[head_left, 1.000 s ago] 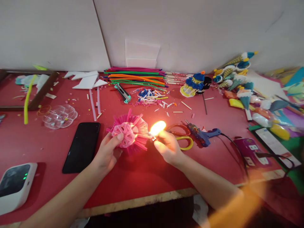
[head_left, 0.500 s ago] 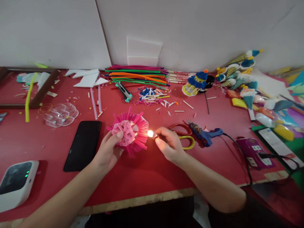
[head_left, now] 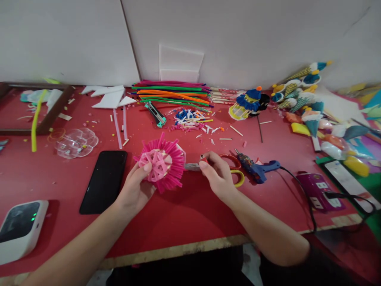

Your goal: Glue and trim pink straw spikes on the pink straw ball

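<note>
My left hand [head_left: 137, 186] grips a pink craft piece [head_left: 175, 163], a ring of short pipe-cleaner strands fanned around a lighter pink woven middle. The thumb presses on that middle, while the fingers behind it are mostly hidden. To its right, my right hand [head_left: 218, 176] is closed around a small red lighter [head_left: 203, 158] with no flame showing. A gap separates the lighter from the pink fringe. Scissors [head_left: 239, 178] with one red and one yellow handle lie under and behind my right hand, their blades pointing left toward the craft piece.
A black phone [head_left: 103, 182] and a white device [head_left: 24, 230] lie left. A hot glue gun [head_left: 258, 171] with a cord is at right. Behind are a teal cutter [head_left: 155, 114], pipe cleaners [head_left: 175, 95], cut scraps [head_left: 190, 119] and a blue-yellow craft figure [head_left: 248, 104].
The lighter's flame has gone out. My right hand has drawn back to the right, away from the pink fringe, uncovering the scissor blades. My left hand holds almost the same place.
</note>
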`<state>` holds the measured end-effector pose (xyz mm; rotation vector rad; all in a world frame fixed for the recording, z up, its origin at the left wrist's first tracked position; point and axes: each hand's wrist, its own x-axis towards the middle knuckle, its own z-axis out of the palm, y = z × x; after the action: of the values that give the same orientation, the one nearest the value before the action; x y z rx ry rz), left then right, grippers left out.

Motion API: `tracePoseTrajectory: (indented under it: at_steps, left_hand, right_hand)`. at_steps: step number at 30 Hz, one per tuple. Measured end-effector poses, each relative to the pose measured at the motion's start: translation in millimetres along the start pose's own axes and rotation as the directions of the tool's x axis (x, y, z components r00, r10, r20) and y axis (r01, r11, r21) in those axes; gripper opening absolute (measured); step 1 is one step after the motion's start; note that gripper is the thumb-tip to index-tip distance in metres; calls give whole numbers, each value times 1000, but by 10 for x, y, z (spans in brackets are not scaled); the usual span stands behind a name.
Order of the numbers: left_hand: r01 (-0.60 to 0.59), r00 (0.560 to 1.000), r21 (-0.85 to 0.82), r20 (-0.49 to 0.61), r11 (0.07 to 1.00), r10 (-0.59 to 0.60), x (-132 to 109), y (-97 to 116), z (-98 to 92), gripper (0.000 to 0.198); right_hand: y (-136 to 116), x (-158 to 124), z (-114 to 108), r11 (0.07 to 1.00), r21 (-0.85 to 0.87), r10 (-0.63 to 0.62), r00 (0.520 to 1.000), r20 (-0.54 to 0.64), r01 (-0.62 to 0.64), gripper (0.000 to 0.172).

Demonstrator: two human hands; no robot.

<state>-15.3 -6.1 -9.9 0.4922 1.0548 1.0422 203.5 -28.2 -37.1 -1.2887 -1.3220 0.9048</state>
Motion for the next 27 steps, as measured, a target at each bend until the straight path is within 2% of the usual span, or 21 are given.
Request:
tracePoseTrajectory:
  at_steps: [3,7,13,16,20,24,27]
  left_hand:
    - [-12,999,-22,42,1000,13,-7,-2,-28,54]
    - [-14,985,-34,173,999,19,-24,2,-43,56]
    - [-30,963,-50,268,998,43,-15,7,-2,51]
    - [-22,973,-71,229,997,38,7,-4,6,53]
    - [-30,989,-97,143,995,44,14,-11,5,60]
    - [-13,998,-68,64,998,17,-3,-11,-5,71]
    - [1,1000,-21,25,1000,0,-5,-17,-28,71]
  right_hand:
    - [51,7,-3,992,117,41,999,17,-43,40]
    - [68,-18,-11,974,218,53,998,39,-60,45]
    - [-1,-55,-31,980,185,-89,989,116,67,42]
    - [-39,-53,-43,983,128,-149,978,144,131,40]
    - [-38,-58,-63,983,121,-159,972,175,139,39]
    - [20,-70,-61,977,209,-70,985,156,36,42]
    - [40,-62,-30,920,376,50,985,164,-109,43]
